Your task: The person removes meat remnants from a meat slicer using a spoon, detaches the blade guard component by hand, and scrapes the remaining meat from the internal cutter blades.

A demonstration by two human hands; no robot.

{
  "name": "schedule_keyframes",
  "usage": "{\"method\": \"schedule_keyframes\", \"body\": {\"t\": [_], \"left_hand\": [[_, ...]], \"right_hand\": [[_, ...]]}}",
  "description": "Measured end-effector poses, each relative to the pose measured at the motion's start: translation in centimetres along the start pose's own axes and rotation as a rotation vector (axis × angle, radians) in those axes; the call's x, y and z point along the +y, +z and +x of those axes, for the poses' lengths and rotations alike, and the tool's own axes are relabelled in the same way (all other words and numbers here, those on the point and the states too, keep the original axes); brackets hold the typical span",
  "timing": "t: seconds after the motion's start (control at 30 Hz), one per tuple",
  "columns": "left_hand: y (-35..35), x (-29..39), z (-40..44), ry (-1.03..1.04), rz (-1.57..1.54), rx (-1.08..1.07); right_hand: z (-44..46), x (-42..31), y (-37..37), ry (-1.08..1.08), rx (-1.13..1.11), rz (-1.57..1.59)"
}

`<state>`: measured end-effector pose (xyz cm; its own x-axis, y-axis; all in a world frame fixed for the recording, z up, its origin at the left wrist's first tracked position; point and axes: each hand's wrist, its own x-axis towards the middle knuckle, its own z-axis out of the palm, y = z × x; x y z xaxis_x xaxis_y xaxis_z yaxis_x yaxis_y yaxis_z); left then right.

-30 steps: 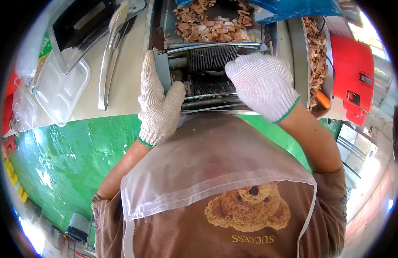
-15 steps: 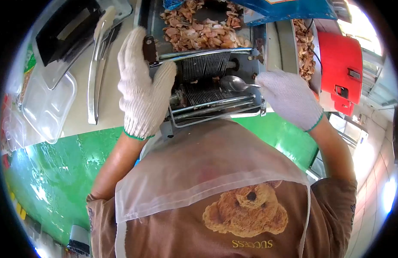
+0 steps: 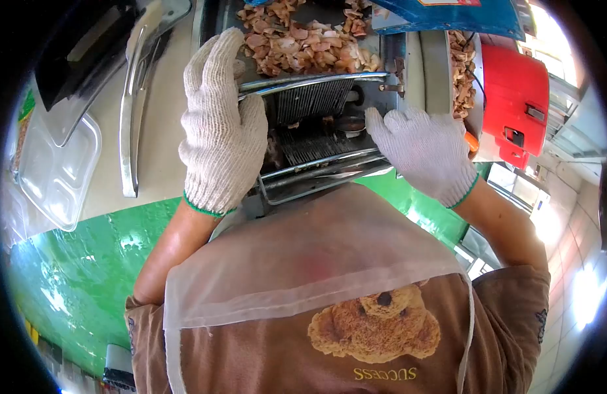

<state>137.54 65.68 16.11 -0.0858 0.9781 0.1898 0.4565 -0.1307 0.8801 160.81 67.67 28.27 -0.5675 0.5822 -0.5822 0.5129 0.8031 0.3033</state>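
White knitted gloves cover both hands. My left hand (image 3: 218, 131) lies along the left side of a metal machine with two comb-like slotted plates (image 3: 310, 98); its fingers are stretched out and it holds nothing. My right hand (image 3: 421, 148), at the machine's right side, is closed on a metal spoon (image 3: 349, 125). The spoon's bowl sits in the gap between the upper and lower slotted plates, and its handle is hidden by the glove. Small scraps cling inside that gap. Just beyond the machine's front bar lie chopped meat pieces (image 3: 310, 49) in a metal tray.
Metal tongs (image 3: 129, 125) and a clear compartment tray (image 3: 61, 171) rest on the counter at left, near a black container (image 3: 80, 52). More meat pieces (image 3: 461, 72) fill a bin at right, beside a red box-shaped object (image 3: 513, 98). A blue object (image 3: 448, 20) overhangs the far side.
My right hand has moved left and closer to the machine, and the spoon's bowl has gone deeper between the plates. My left hand stays at the machine's left side.
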Motion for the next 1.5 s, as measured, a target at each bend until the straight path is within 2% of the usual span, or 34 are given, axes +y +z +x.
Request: {"method": "schedule_keyframes", "body": {"t": [0.17, 0.47, 0.57, 0.67, 0.77, 0.87, 0.97, 1.1, 1.2, 1.33, 1.43, 1.47, 1.5], "left_hand": [[0.0, 0.1, 0.0, 0.028, 0.042, -0.002], [0.0, 0.2, -0.1, 0.044, 0.028, -0.018], [-0.2, 0.3, -0.1, 0.034, 0.015, -0.025], [0.0, -0.1, -0.1, 0.039, 0.023, -0.018], [-0.2, 0.1, -0.3, -0.005, 0.032, -0.021], [-0.5, 0.5, 0.0, -0.070, 0.008, -0.029], [-0.1, 0.5, -0.3, -0.103, -0.084, 0.009], [0.7, 1.0, -0.4, -0.235, -0.228, 0.059], [1.9, 1.6, -1.0, -0.222, -0.183, 0.092], [4.6, 1.6, -2.1, -0.128, -0.200, 0.178], [5.0, 0.7, -1.9, -0.084, -0.273, 0.116], [3.9, 2.6, -0.5, -0.217, -0.240, 0.075], [3.1, 1.4, 0.7, -0.199, -0.189, -0.017]], "right_hand": [[0.6, -0.4, -0.1, 0.111, -0.074, 0.031], [-1.7, -3.7, 5.0, 0.476, 0.212, 0.314], [-1.7, -4.5, 5.1, 0.571, 0.186, 0.344], [-0.9, -3.7, 6.6, 0.556, 0.614, 0.242], [-0.3, -4.0, 4.9, 0.540, 0.610, 0.386], [-1.6, -3.1, 1.8, 0.651, 0.387, 0.456], [-2.6, -1.8, 1.6, 0.518, 0.453, 0.380], [-2.3, -0.1, 2.0, 0.436, 0.377, 0.358], [-2.1, 0.9, 1.7, 0.467, 0.399, 0.465], [-2.4, 2.5, 2.9, 0.457, 0.235, 0.340], [-2.2, 3.0, 4.1, 0.440, 0.172, 0.357], [-2.1, 3.3, 4.4, 0.430, 0.136, 0.363], [-2.0, 3.6, 4.7, 0.413, 0.099, 0.372]]}}
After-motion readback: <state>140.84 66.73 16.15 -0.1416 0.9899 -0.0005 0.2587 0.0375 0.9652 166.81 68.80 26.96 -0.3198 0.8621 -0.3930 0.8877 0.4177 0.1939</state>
